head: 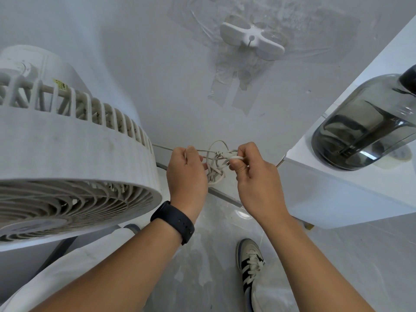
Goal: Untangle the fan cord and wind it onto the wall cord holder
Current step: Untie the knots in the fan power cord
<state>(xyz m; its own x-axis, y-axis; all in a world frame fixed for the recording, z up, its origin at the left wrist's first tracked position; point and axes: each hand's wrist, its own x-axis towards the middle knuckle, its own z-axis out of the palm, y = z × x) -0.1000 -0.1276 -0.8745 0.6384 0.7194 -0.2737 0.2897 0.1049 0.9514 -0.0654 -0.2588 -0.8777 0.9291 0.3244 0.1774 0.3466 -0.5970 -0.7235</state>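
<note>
While both hands pinch the knotted fan cord (215, 164) at frame centre, left hand (186, 174) should steady its strand as right hand (252, 174) eases loops out gently, before reaching the wall cord holder (252, 39) at upper centre.

White cord (215, 170) knotted, below bare wall holder (252, 39)

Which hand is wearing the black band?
The left hand: a black band circles its wrist. The right hand has a bare wrist.
</note>
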